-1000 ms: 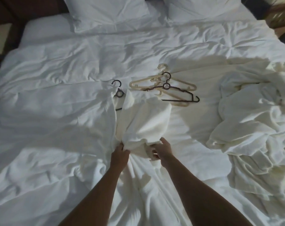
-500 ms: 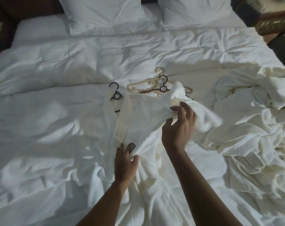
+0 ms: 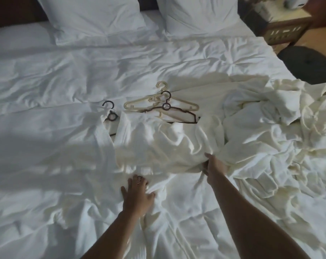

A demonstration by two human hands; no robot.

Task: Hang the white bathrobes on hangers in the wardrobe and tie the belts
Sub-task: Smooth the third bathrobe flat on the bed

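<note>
- Spreading the bathrobe [image 3: 158, 144] flat on the bed [image 3: 46, 90], the right hand [image 3: 213, 166] has come down from its raised hold half a second ago and now grips a fold at the robe's right edge.
- Left hand [image 3: 137, 195] rests with fingers spread on the lower cloth, gripping nothing, near where it was.
- Dark hanger [image 3: 109, 114] sits partly inside the collar; spare hangers [image 3: 162, 105] lie just beyond.
- Judged early: nothing hung, belt untied.
</note>
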